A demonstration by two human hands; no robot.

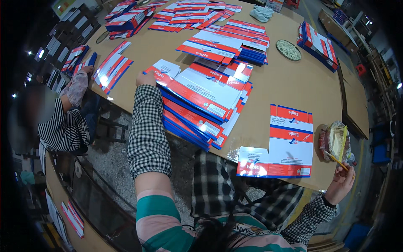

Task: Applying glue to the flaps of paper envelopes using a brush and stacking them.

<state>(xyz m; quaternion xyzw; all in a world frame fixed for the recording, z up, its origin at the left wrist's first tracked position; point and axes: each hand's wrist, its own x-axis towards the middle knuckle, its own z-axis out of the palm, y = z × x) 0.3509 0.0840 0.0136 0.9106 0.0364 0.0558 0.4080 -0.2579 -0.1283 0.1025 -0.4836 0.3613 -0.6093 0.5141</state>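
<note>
A stack of flat printed cartons [197, 90] in red, white and blue lies fanned in front of me. My left hand [145, 79] is closed at the left corner of the stack's top carton, its fingertips partly hidden. At the right, my right hand [341, 185] grips a thin yellow stick [337, 162]. The stick's far end reaches the near side of a plastic-lined tub [346, 140] with something pale inside. A single flat carton [290, 145] is spread by itself between the stack and the tub, at the table's near edge.
More carton piles [231, 42] cover the far part of the brown table [268, 84]. A round patterned lid or dish [288, 50] sits by another pile [317, 46] at the far right. On the left, a person in striped clothing [65, 126] reaches toward cartons [112, 67].
</note>
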